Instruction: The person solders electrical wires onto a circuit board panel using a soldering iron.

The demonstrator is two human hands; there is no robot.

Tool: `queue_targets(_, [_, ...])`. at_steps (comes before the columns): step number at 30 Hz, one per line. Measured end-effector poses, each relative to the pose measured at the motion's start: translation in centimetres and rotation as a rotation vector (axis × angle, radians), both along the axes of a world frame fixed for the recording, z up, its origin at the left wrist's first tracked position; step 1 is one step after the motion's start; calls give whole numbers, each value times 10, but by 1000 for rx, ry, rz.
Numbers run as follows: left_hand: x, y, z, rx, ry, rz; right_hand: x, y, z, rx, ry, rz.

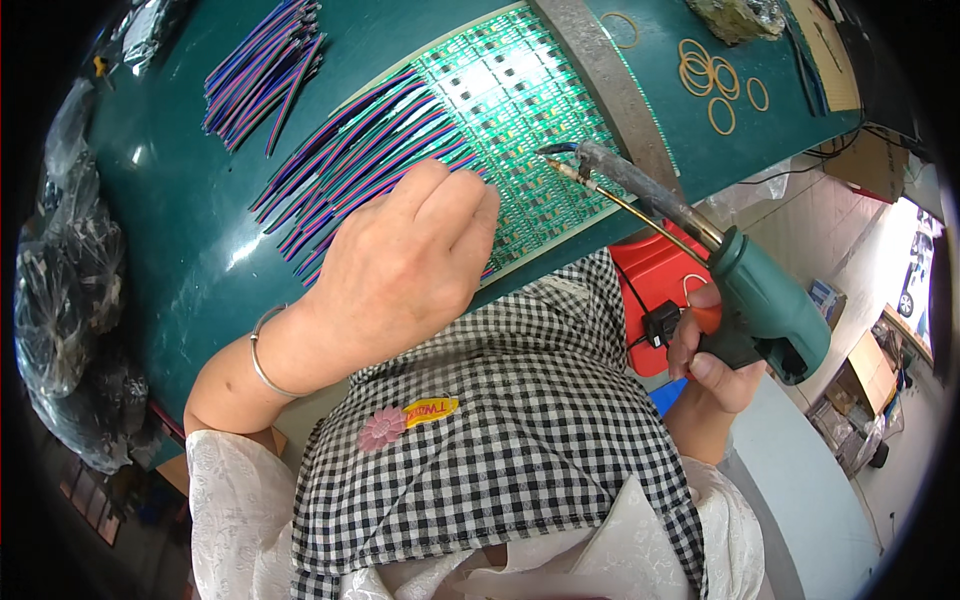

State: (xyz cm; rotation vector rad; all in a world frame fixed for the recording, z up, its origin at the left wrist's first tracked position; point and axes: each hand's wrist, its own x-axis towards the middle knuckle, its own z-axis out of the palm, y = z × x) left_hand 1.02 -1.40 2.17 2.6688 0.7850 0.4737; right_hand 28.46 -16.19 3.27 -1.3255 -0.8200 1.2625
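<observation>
I see the bench top, smooth green and glossy under the light. At one o'clock a dull, worn metal bar lies over the shiny circuit-board panel. Toward half past ten, the wires have sleek plastic sheaths. The soldering gun at three o'clock pairs smooth green plastic with a brassy metal tube. Crinkled, clear plastic bags glisten at nine; the apron at six is checked cloth, softly matt.
</observation>
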Motion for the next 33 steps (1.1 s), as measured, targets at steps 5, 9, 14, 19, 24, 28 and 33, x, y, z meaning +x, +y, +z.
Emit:
queue_targets(5, [-2,1,3,-15,55,-5,14,15,0,160,150,-167])
queue_targets(9, [-4,1,-7,123,2,-22,40,55,2,384,121,-149])
queue_targets(14, [-11,-4,3,-43,-3,53,77,106,-9,346,258,-153])
queue_targets(19, [-36,24,36,-237,-57,62,112,101,-6,321,280,-222])
queue_targets(24, [-57,76,11,125,-9,508,109,91,-5,406,252,-202])
queue_targets(28, [-54,95,-13,260,72,639,78,76,3,415,166,-144])
queue_targets(33, [-47,97,-30,359,13,615,49,60,3,371,82,-129])
